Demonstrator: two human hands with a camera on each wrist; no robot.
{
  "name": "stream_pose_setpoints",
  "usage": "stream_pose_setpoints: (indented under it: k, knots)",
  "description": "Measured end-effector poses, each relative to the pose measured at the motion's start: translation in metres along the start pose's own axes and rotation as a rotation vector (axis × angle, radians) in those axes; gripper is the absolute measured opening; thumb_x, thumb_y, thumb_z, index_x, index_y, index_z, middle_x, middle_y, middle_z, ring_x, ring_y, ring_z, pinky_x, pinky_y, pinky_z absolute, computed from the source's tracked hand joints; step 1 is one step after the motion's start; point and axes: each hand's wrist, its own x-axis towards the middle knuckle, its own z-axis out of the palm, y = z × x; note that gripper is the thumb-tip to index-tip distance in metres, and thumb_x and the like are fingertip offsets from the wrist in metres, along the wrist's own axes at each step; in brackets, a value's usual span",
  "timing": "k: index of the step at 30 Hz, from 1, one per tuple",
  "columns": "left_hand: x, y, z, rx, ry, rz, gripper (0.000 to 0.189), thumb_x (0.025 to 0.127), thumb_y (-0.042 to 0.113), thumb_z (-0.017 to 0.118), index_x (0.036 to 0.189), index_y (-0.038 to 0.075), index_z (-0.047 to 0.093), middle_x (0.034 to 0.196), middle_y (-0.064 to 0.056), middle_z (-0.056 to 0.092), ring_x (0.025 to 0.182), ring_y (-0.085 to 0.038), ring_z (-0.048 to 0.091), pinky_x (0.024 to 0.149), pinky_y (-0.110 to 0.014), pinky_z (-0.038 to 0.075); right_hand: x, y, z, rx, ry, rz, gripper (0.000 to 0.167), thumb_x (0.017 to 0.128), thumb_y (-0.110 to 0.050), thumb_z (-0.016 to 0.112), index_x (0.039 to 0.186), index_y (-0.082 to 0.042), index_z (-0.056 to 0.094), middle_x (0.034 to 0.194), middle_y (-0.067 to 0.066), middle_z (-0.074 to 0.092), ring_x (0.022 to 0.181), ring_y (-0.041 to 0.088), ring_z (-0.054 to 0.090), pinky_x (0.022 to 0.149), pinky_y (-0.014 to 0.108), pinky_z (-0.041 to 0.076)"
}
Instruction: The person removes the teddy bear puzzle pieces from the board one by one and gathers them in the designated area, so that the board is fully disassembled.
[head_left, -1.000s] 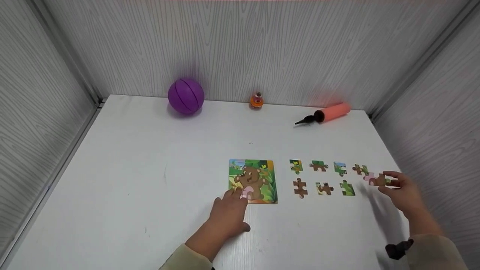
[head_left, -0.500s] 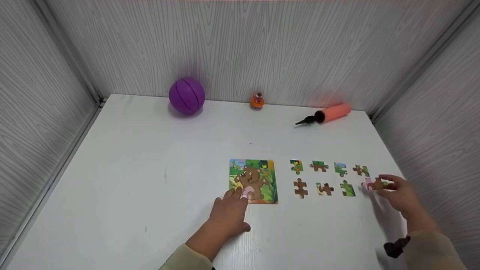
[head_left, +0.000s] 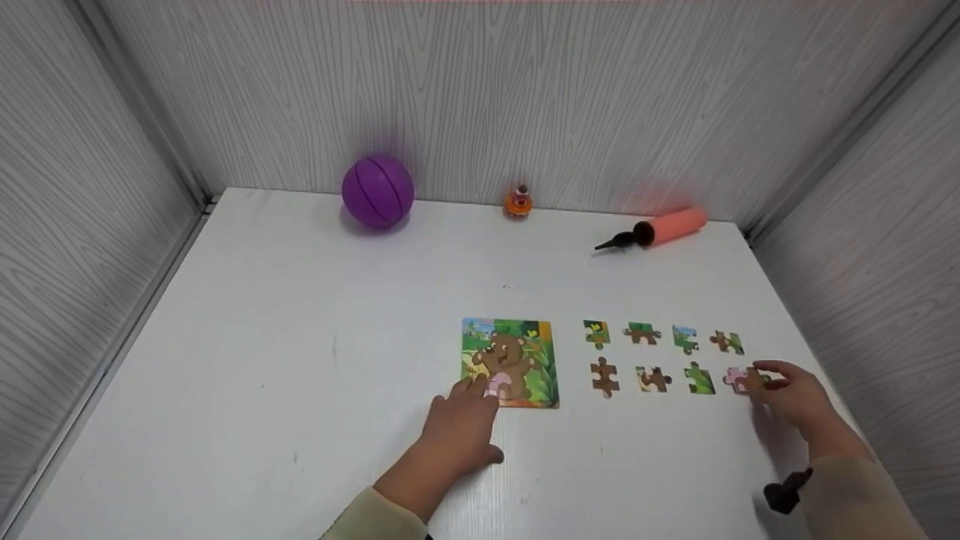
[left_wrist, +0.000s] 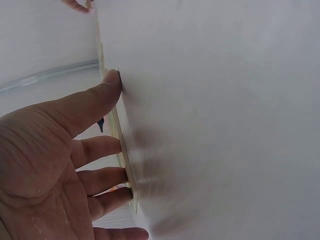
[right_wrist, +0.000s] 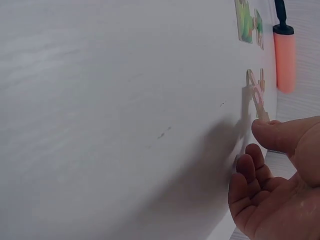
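My left hand (head_left: 459,429) rests its fairly straight fingertips on the lower left of a square bear picture puzzle board (head_left: 536,386). The left wrist view shows those spread fingers (left_wrist: 102,180) along the board's thin edge. At the right, my right hand (head_left: 801,401) pinches a pink and brown puzzle piece (head_left: 739,379) between thumb and fingers. In the right wrist view that puzzle piece (right_wrist: 258,97) looks tilted, its far end just over the table; whether it touches is unclear. Beside it lies a green puzzle piece (head_left: 700,379), and above it a brown and green puzzle piece (head_left: 727,343).
Several more puzzle pieces, among them a brown one (head_left: 604,377), lie in two rows right of the board. Along the back wall stand a purple ball (head_left: 378,192), a small orange figure (head_left: 518,202) and a coral pump (head_left: 675,226) with a black nozzle. Walls enclose the white table (head_left: 337,450).
My right hand has moved down and slightly left with the pink and brown puzzle piece, lowering it to the right end of the lower row. The left hand has stayed on the board.
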Motion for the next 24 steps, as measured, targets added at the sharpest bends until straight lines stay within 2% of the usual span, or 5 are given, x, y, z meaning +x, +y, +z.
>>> stream_pose_setpoints:
  k: [4,11,16,19,24]
  knots:
    - [0.0,0.0,0.0,-0.003,-0.008,0.0,0.076,0.075,0.039,0.097,0.136,0.004,0.069,0.159,-0.018,0.05,0.147,-0.04,0.043,0.103,-0.065,0.047,0.0,0.002,0.004,-0.009,0.016,-0.013,0.065,0.105,-0.028,0.065,0.154,0.008,0.042,0.132,0.038,0.054,0.103,0.034,0.062,0.071,0.032,0.052]
    - [0.001,-0.001,0.001,-0.008,-0.019,0.0,0.075,0.076,0.039,0.097,0.135,0.003,0.069,0.16,-0.019,0.048,0.148,-0.04,0.042,0.104,-0.066,0.047,0.003,0.003,0.005,0.008,0.008,-0.007,0.066,0.099,-0.003,0.064,0.158,0.008,0.037,0.136,0.042,0.049,0.104,0.036,0.059,0.069,0.03,0.053]
    - [0.001,0.001,0.001,-0.009,-0.036,-0.002,0.076,0.076,0.04,0.096,0.138,0.004,0.068,0.161,-0.018,0.047,0.149,-0.04,0.041,0.105,-0.066,0.046,-0.003,-0.002,0.006,-0.012,0.013,0.015,0.069,0.1,-0.01,0.065,0.159,0.008,0.034,0.14,0.044,0.045,0.11,0.042,0.057,0.073,0.033,0.053]
    - [0.0,0.001,0.001,-0.011,-0.037,0.0,0.076,0.077,0.04,0.096,0.137,0.004,0.068,0.162,-0.018,0.047,0.149,-0.04,0.041,0.105,-0.066,0.046,-0.009,-0.02,0.011,-0.028,0.032,-0.031,0.068,0.102,-0.016,0.066,0.158,0.009,0.037,0.132,0.041,0.051,0.104,0.039,0.059,0.071,0.035,0.052]
    - [0.0,-0.001,0.002,-0.015,-0.022,0.004,0.074,0.077,0.039,0.096,0.136,0.003,0.069,0.161,-0.018,0.047,0.148,-0.039,0.041,0.104,-0.065,0.047,-0.02,-0.077,0.03,-0.057,0.071,-0.241,0.054,0.104,-0.012,0.064,0.152,0.006,0.049,0.12,0.031,0.057,0.099,0.035,0.057,0.069,0.037,0.05]
